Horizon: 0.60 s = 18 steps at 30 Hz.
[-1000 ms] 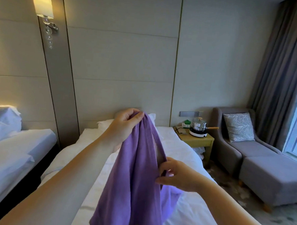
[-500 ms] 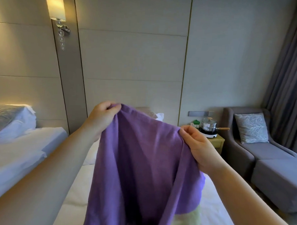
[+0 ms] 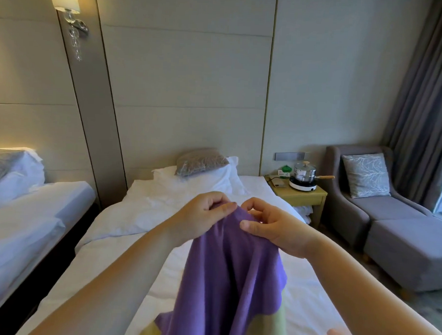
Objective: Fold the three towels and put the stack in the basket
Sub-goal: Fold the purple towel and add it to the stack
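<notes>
A purple towel (image 3: 231, 274) hangs in the air over the white bed (image 3: 125, 239). My left hand (image 3: 202, 219) and my right hand (image 3: 275, 228) both pinch its top edge, close together, with the two upper corners brought side by side. The cloth drapes down doubled below them. A pale yellow-green towel (image 3: 281, 327) lies on the bed underneath, mostly hidden by the purple one. No basket and no third towel show in this view.
Pillows (image 3: 201, 176) lie at the head of the bed. A second bed (image 3: 22, 222) stands to the left across a dark gap. On the right are a wooden nightstand (image 3: 302, 196) with a pot on a hotplate (image 3: 304, 174), and a grey armchair (image 3: 390, 220).
My hands held the towel's top edge spread wide half a second ago. They have come together and lowered, so the towel now hangs doubled.
</notes>
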Motion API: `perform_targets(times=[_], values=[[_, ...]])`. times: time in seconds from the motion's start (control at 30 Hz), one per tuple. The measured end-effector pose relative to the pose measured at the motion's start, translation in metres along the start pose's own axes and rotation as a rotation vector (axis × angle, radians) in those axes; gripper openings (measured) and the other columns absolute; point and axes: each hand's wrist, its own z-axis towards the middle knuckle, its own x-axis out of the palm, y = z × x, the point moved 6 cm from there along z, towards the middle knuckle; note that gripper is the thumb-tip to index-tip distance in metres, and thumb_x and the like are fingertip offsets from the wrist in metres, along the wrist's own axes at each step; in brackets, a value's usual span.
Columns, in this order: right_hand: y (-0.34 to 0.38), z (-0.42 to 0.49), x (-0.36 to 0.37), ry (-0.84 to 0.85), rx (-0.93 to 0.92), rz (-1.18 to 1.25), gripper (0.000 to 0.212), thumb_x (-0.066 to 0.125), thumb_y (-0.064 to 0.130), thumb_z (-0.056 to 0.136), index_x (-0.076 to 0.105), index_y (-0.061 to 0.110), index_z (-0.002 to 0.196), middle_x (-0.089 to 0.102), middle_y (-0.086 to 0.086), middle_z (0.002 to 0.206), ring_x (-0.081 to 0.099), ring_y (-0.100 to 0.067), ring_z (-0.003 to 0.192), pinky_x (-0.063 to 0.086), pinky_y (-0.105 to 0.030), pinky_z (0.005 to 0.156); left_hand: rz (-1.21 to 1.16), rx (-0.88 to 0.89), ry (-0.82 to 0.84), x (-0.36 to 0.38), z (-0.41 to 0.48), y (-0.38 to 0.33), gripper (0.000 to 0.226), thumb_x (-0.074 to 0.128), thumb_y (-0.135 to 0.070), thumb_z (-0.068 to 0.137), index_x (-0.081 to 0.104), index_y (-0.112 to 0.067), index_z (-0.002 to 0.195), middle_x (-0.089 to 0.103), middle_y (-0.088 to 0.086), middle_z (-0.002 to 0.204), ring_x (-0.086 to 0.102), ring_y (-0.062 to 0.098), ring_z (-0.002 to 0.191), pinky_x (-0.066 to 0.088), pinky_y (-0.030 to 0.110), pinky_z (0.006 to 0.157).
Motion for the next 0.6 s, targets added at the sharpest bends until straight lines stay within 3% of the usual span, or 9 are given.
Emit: perform_targets(times=[0.07, 0.17, 0.33, 0.43, 0.5, 0.6], values=[[-0.001, -0.004, -0.002, 0.038, -0.009, -0.063, 0.019, 0.073, 0.02, 0.082, 0.06, 0.022, 0.095, 0.068, -0.004, 0.098, 0.065, -0.017, 0.091, 0.054, -0.026, 0.075, -0.009, 0.036, -0.025, -0.005, 0.003, -0.007, 0.026, 0.057, -0.034, 0.094, 0.063, -0.01, 0.084, 0.058, 0.004, 0.078, 0.053, 0.014, 0.077, 0.043, 0.031, 0.076], [-0.002, -0.01, -0.013, -0.024, 0.015, -0.37, 0.014, 0.073, 0.031, 0.08, 0.06, 0.03, 0.086, 0.065, 0.0, 0.087, 0.061, -0.013, 0.082, 0.051, -0.027, 0.075, -0.037, 0.068, -0.106, -0.021, 0.006, -0.01, 0.02, 0.058, -0.029, 0.094, 0.064, -0.012, 0.085, 0.057, 0.004, 0.079, 0.051, 0.015, 0.078, 0.04, 0.031, 0.078], [-0.002, -0.016, -0.03, -0.228, -0.059, -0.804, 0.023, 0.062, 0.025, 0.077, 0.043, 0.028, 0.064, 0.041, 0.011, 0.063, 0.037, -0.008, 0.059, 0.035, -0.027, 0.061, -0.136, 0.044, -0.14, -0.039, 0.003, -0.003, 0.011, 0.061, -0.023, 0.092, 0.07, -0.024, 0.086, 0.069, -0.01, 0.082, 0.062, 0.003, 0.081, 0.047, 0.014, 0.076], [0.005, -0.016, -0.027, -0.293, -0.14, -0.99, 0.024, 0.062, 0.02, 0.076, 0.044, 0.023, 0.06, 0.046, 0.007, 0.069, 0.045, -0.013, 0.065, 0.04, -0.032, 0.066, -0.12, 0.048, -0.104, -0.04, 0.001, -0.002, 0.008, 0.062, -0.021, 0.091, 0.07, -0.022, 0.088, 0.07, -0.01, 0.086, 0.062, 0.002, 0.085, 0.046, 0.013, 0.08], [0.007, -0.016, -0.027, -0.316, -0.159, -0.994, 0.012, 0.065, 0.015, 0.078, 0.06, 0.01, 0.068, 0.058, 0.001, 0.079, 0.054, -0.016, 0.075, 0.047, -0.032, 0.075, -0.088, 0.044, -0.088, -0.043, -0.002, -0.003, 0.006, 0.066, -0.025, 0.088, 0.07, -0.021, 0.088, 0.07, -0.01, 0.088, 0.062, 0.001, 0.086, 0.045, 0.012, 0.079], [0.006, -0.018, -0.03, -0.391, -0.133, -0.593, 0.005, 0.071, 0.008, 0.08, 0.075, 0.008, 0.083, 0.071, -0.003, 0.085, 0.065, -0.012, 0.08, 0.052, -0.023, 0.079, -0.092, -0.036, -0.018, -0.048, -0.007, 0.002, 0.029, 0.079, -0.04, 0.068, 0.074, -0.017, 0.086, 0.074, -0.001, 0.086, 0.068, 0.007, 0.082, 0.05, 0.015, 0.072]])
